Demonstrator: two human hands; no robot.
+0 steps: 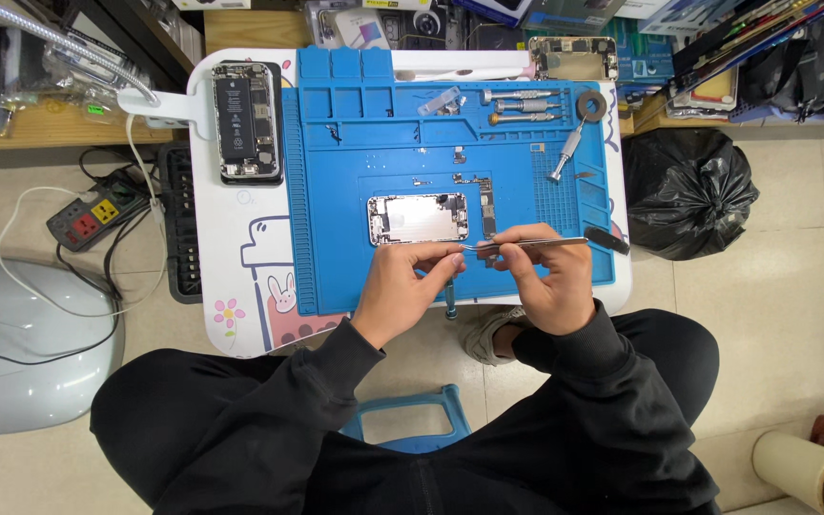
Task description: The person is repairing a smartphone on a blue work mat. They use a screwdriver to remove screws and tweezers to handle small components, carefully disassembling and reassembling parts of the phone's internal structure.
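Holding tweezers [526, 243] over a gutted phone shell [419, 218] near the blue mat's [336, 191] front edge.
Right hand [545, 281] pinches the tweezers, long axis running left-right, tips pointing left toward the left hand [407, 281], whose fingers are curled just beside the shell's front edge, closer than the right.

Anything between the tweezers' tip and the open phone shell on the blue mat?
Nothing visible. The tweezers in the right hand point left toward the phone shell, whose lower edge the left hand steadies; only the left fingertips sit near the tip.
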